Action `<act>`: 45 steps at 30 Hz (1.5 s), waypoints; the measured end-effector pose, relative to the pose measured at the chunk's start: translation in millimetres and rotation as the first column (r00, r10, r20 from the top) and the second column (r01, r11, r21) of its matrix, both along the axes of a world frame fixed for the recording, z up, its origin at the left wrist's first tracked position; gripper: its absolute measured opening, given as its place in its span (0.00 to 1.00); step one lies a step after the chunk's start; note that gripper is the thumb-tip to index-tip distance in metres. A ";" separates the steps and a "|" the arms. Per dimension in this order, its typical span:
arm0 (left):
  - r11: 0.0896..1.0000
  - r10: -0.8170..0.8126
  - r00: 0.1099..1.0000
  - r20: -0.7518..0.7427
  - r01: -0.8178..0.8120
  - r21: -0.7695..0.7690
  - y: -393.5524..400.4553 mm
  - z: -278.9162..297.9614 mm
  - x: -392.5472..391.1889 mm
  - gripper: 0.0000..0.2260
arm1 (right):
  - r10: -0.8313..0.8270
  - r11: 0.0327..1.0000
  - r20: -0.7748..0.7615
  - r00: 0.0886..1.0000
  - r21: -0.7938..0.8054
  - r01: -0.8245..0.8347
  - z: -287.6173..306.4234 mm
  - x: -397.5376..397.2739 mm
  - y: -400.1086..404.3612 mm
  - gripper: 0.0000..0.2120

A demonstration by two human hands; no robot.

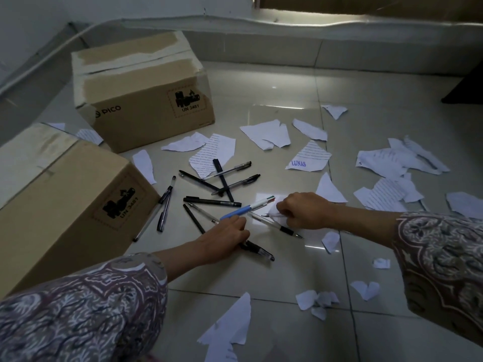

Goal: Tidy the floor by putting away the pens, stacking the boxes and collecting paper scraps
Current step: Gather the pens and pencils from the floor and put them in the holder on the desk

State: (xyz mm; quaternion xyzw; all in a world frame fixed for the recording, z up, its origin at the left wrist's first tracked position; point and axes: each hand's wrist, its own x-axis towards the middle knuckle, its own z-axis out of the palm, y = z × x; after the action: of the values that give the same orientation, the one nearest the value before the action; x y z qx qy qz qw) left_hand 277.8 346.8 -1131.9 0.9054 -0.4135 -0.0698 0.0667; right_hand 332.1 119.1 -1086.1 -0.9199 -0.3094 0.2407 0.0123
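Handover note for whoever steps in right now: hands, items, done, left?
Left hand: grips a black pen on the floor, fingers at the blue pen.
Right hand: curled round a clear pen.
Other pens lie loose between the two boxes and the hands.
PICO box and second box stand side by side, unstacked.
Paper scraps lie all over the tiles.
Done: nothing visibly finished. Left: pens, stacking, scraps.

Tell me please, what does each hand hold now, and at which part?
The left hand grips a black pen near its back end. The right hand pinches a clear pen by its middle; the exact spot is hidden.
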 end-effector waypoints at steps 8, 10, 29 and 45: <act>0.994 0.063 0.995 -0.078 -0.069 -0.084 7.2 14.9 1.5 0.03 | -0.175 0.968 -0.158 0.972 0.151 0.199 -2.8 6.8 13.3 0.13; 0.987 0.122 0.976 -0.182 -0.139 -0.081 9.8 21.4 2.2 0.03 | -0.169 0.974 -0.144 0.975 0.126 0.187 -5.2 6.3 21.5 0.04; 0.231 0.682 0.225 -0.696 -0.969 -0.087 62.7 19.8 -27.9 0.04 | -0.155 0.977 -0.368 0.917 0.084 0.198 -4.2 23.8 55.2 0.13; 0.091 0.810 0.050 -0.584 -0.995 0.041 85.6 2.8 -10.7 0.13 | -0.133 0.929 -0.514 0.848 0.234 0.287 1.1 14.7 85.8 0.03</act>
State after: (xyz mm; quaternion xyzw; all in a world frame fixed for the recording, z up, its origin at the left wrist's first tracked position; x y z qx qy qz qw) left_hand 267.1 432.4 -1129.0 0.8700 0.2988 -0.1432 0.3651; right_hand 346.7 204.9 -1084.9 -0.8445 -0.2253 0.4124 0.2570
